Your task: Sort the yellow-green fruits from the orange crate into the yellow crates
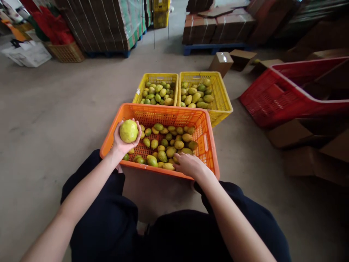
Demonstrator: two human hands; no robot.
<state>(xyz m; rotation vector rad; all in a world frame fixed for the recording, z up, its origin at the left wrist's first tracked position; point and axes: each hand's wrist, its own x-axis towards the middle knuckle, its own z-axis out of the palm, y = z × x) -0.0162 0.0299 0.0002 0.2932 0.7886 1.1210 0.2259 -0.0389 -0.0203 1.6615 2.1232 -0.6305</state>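
A large yellow-green fruit [128, 131] rests in my left hand [120, 145], whose fingers curl round it above the left side of an orange crate [160, 110]. Several smaller green and yellow fruits [162, 156] lie in that crate, mostly towards its right and near side. My right hand [188, 164] reaches over the crate's near right part, with its fingertips down at the fruits. Whether those fingers grip a fruit is hidden.
Two yellow crates [227, 105] of similar fruit stand just behind the orange one. On the right are a tilted red crate [261, 94] and open cardboard boxes [291, 133]. Stacked pallets [218, 47] stand farther back.
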